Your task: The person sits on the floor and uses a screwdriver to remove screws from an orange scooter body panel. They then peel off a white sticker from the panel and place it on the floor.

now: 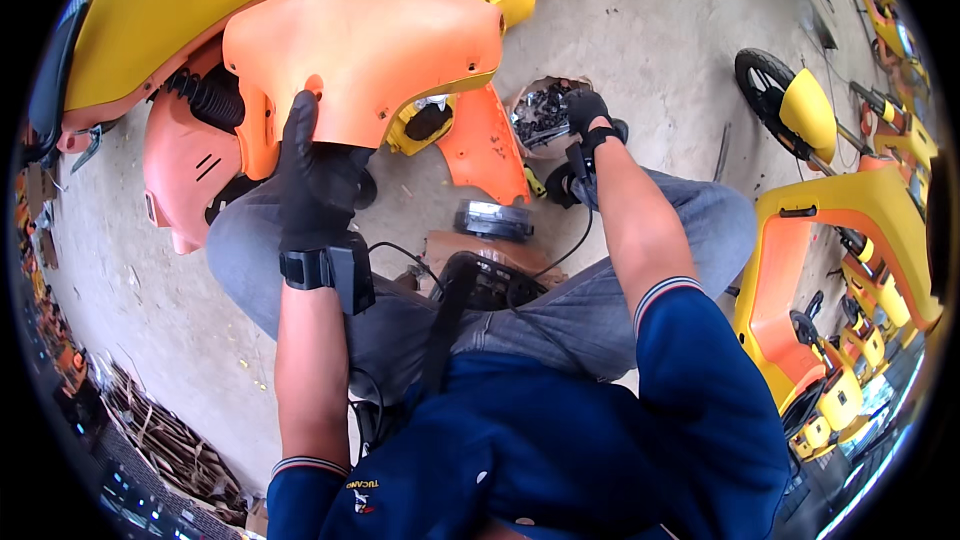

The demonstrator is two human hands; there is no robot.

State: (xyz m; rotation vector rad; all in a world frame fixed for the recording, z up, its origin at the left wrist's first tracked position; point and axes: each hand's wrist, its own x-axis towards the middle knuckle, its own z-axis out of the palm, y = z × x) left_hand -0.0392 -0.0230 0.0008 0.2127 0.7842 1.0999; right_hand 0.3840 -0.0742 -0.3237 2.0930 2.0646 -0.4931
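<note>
The gloved left hand (318, 180) grips the orange panel (365, 55) by its lower edge, a digit lying on the outer face beside a hole, other fingers hidden behind; the panel sits at eleven o'clock. At one o'clock the gloved right hand (588, 115) is at the edge of a container (548, 149) of small dark parts (540, 112); whether those fingers are pinched or spread I cannot tell. At twelve lies an orange strip (484, 155) on the floor (660, 50); at two, a spoked wheel (765, 90).

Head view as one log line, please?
left hand: grips orange panel; right hand: at small dark parts; smaller orange panel: on floor
</note>
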